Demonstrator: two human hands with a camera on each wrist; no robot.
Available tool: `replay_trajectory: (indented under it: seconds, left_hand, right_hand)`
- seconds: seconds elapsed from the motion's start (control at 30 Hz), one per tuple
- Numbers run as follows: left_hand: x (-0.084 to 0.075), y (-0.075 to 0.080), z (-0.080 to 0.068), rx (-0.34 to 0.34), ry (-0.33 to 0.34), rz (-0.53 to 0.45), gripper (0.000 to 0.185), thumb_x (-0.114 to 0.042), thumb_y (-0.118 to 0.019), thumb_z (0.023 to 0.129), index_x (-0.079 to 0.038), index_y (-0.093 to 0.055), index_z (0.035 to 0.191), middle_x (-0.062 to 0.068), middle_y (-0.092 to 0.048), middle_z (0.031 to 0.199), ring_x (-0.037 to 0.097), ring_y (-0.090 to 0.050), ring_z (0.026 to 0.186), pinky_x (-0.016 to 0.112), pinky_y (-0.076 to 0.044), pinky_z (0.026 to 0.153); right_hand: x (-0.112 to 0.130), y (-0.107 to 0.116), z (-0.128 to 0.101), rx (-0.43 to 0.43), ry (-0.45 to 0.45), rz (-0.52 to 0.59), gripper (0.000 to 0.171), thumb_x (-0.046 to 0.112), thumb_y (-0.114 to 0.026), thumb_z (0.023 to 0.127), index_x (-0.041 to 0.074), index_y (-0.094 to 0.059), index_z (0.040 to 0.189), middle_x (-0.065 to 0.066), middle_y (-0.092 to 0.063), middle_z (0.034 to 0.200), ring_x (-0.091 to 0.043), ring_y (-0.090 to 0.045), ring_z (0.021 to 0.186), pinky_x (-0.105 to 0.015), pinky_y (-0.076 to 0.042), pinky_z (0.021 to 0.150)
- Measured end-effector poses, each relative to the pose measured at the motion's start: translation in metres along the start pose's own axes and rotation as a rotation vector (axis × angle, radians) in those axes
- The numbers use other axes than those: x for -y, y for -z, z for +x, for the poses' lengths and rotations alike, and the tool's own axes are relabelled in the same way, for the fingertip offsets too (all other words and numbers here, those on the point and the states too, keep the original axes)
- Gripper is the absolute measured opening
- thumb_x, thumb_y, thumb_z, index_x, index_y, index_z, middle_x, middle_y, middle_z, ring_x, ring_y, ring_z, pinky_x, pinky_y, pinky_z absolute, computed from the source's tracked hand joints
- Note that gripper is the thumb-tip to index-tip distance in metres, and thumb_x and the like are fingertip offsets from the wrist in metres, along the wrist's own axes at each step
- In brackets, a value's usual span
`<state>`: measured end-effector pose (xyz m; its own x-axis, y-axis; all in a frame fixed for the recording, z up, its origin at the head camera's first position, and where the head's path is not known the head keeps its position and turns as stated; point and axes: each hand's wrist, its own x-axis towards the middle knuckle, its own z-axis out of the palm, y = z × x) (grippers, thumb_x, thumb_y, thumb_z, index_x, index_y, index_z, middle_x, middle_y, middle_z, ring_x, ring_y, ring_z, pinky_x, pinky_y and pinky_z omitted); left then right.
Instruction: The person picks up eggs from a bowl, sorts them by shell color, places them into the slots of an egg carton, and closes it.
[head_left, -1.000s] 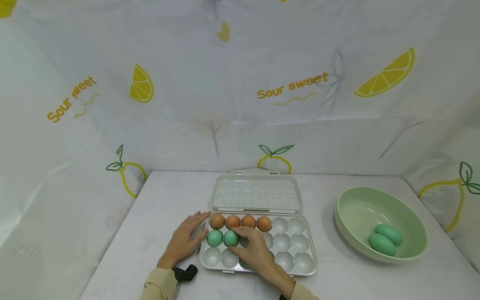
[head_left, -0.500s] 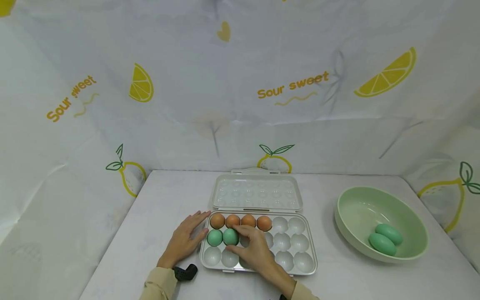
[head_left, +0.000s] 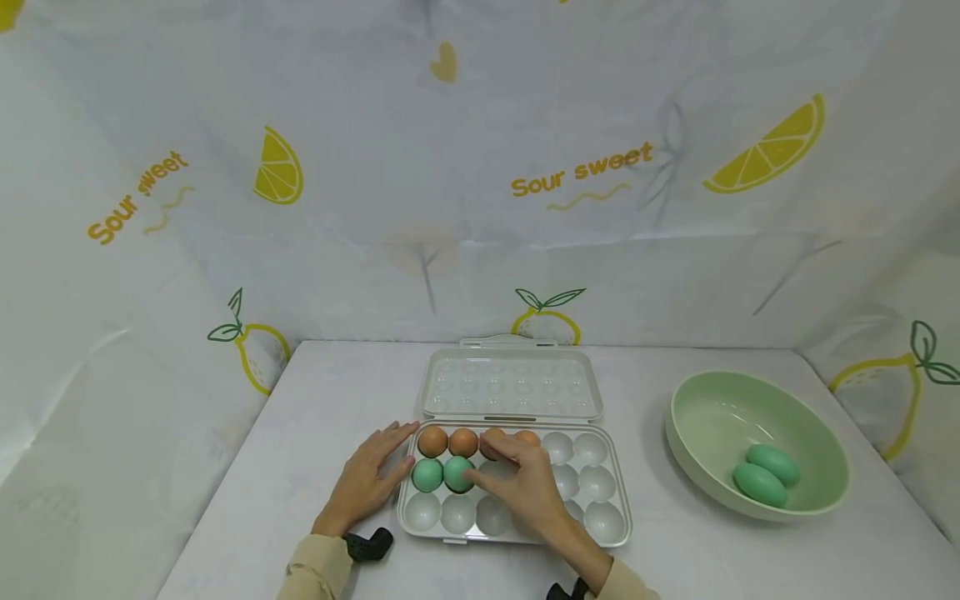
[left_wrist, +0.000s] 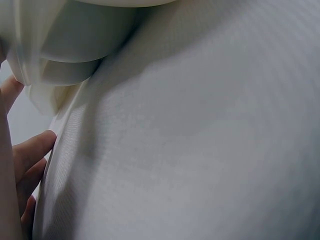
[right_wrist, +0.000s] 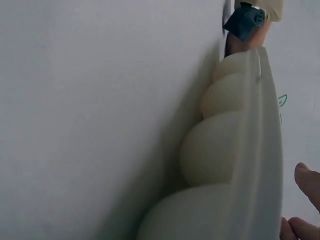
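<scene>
On the table lies an opened egg tray (head_left: pixel 459 514). Several brown eggs (head_left: pixel 462 442) fill the left part of its back row. Two green eggs sit at the left of the middle row; the thumb tip of my right hand (head_left: pixel 534 490) is right at the edge of the second green egg (head_left: pixel 457 473). That hand's fingers are spread apart over the third and fourth brown eggs, partly hiding them, and it holds nothing. My left hand (head_left: pixel 362 482) rests along the tray's left edge, fingers extended. In the left wrist view, its fingers (left_wrist: pixel 32 150) appear beside the tray's underside.
The tray's clear lid (head_left: pixel 513 385) lies folded back behind it. To the right stands a light green bowl (head_left: pixel 697 433) with two green eggs (head_left: pixel 761 485) inside. A white printed cloth (head_left: pixel 420 192) hangs behind the table.
My right hand has let go of the second green egg, spreading its fingers and shifting a little to the right. The egg stays in its hollow. My left hand keeps its place.
</scene>
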<state>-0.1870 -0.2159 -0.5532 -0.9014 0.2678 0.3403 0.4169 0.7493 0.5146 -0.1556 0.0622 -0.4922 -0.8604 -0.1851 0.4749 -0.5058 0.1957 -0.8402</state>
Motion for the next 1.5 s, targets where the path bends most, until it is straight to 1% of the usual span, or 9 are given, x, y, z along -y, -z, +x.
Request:
replay_trajectory:
  seconds: [0.13, 0.23, 0.37, 0.67, 0.87, 1.17, 1.27, 1.4, 1.5]
  left_hand:
    - [0.002, -0.001, 0.0, 0.0, 0.001, 0.009, 0.051, -0.035, -0.065, 0.098, -0.034, -0.054, 0.148, -0.003, -0.06, 0.149, 0.034, -0.052, 0.143, 0.056, -0.037, 0.124]
    - [0.002, -0.001, 0.0, 0.002, 0.003, 0.013, 0.051, -0.035, -0.065, 0.098, -0.033, -0.054, 0.148, -0.002, -0.061, 0.149, 0.034, -0.052, 0.143, 0.056, -0.038, 0.124]
    - [0.002, 0.0, 0.0, 0.0, 0.008, 0.012, 0.051, -0.035, -0.065, 0.098, -0.033, -0.054, 0.148, -0.002, -0.061, 0.149, 0.034, -0.052, 0.143, 0.056, -0.038, 0.124]
    - [0.001, 0.0, -0.002, -0.02, -0.006, 0.02, 0.051, -0.034, -0.065, 0.098, -0.032, -0.055, 0.148, -0.002, -0.061, 0.148, 0.035, -0.053, 0.141, 0.057, -0.039, 0.122]
    - [0.002, 0.0, -0.002, -0.023, -0.01, 0.024, 0.05, -0.034, -0.065, 0.099, -0.032, -0.055, 0.148, -0.002, -0.061, 0.148, 0.034, -0.054, 0.141, 0.057, -0.039, 0.122]
    - [0.001, -0.001, 0.0, -0.005, -0.003, 0.005, 0.051, -0.034, -0.065, 0.098, -0.032, -0.055, 0.148, -0.001, -0.061, 0.149, 0.035, -0.053, 0.142, 0.057, -0.039, 0.123]
    - [0.0, -0.001, 0.0, -0.003, -0.004, 0.002, 0.051, -0.034, -0.066, 0.098, -0.031, -0.055, 0.148, -0.001, -0.061, 0.149, 0.035, -0.053, 0.142, 0.057, -0.038, 0.123]
    - [0.0, -0.001, 0.0, -0.005, -0.002, -0.002, 0.051, -0.034, -0.066, 0.098, -0.032, -0.055, 0.148, -0.001, -0.06, 0.149, 0.035, -0.052, 0.142, 0.058, -0.038, 0.123]
    - [0.0, 0.0, 0.0, -0.005, 0.001, -0.004, 0.051, -0.034, -0.065, 0.098, -0.032, -0.055, 0.148, -0.002, -0.06, 0.149, 0.035, -0.052, 0.142, 0.058, -0.037, 0.123]
  right_hand:
    - [0.002, 0.013, 0.003, -0.008, -0.048, 0.03, 0.05, -0.003, -0.088, 0.073, -0.013, -0.07, 0.118, -0.027, -0.072, 0.115, -0.021, -0.072, 0.112, -0.038, -0.06, 0.097]
    - [0.003, 0.023, 0.005, -0.033, -0.058, -0.023, 0.049, 0.001, -0.088, 0.074, -0.012, -0.071, 0.118, -0.026, -0.073, 0.117, -0.032, -0.073, 0.111, -0.04, -0.062, 0.093]
    - [0.002, 0.038, 0.007, -0.098, -0.052, -0.076, 0.046, 0.0, -0.089, 0.073, -0.011, -0.072, 0.115, -0.024, -0.075, 0.114, -0.034, -0.073, 0.107, -0.04, -0.063, 0.089]
    - [-0.003, 0.078, 0.007, -0.168, -0.087, -0.138, 0.047, -0.008, -0.087, 0.072, -0.013, -0.071, 0.115, -0.027, -0.072, 0.118, -0.005, -0.068, 0.113, -0.015, -0.056, 0.096]
    - [-0.008, 0.097, 0.001, -0.202, -0.089, -0.154, 0.048, -0.003, -0.088, 0.073, -0.011, -0.071, 0.116, -0.028, -0.072, 0.118, 0.011, -0.062, 0.111, -0.012, -0.056, 0.096]
    - [-0.012, 0.131, -0.003, -0.272, -0.116, -0.205, 0.047, -0.007, -0.087, 0.073, -0.013, -0.071, 0.117, -0.03, -0.07, 0.119, 0.019, -0.059, 0.108, -0.01, -0.055, 0.094]
    - [-0.012, 0.146, -0.005, -0.326, -0.109, -0.245, 0.046, -0.011, -0.087, 0.07, -0.013, -0.072, 0.113, -0.021, -0.074, 0.116, 0.019, -0.061, 0.105, -0.01, -0.056, 0.092]
    - [-0.009, 0.167, -0.009, -0.379, -0.127, -0.258, 0.045, -0.014, -0.086, 0.068, -0.013, -0.073, 0.112, 0.016, -0.073, 0.108, 0.018, -0.064, 0.101, -0.009, -0.056, 0.09]
    - [-0.008, 0.181, -0.014, -0.391, -0.169, -0.259, 0.046, -0.012, -0.086, 0.071, -0.013, -0.072, 0.114, 0.034, -0.065, 0.104, 0.019, -0.064, 0.102, -0.007, -0.056, 0.089]
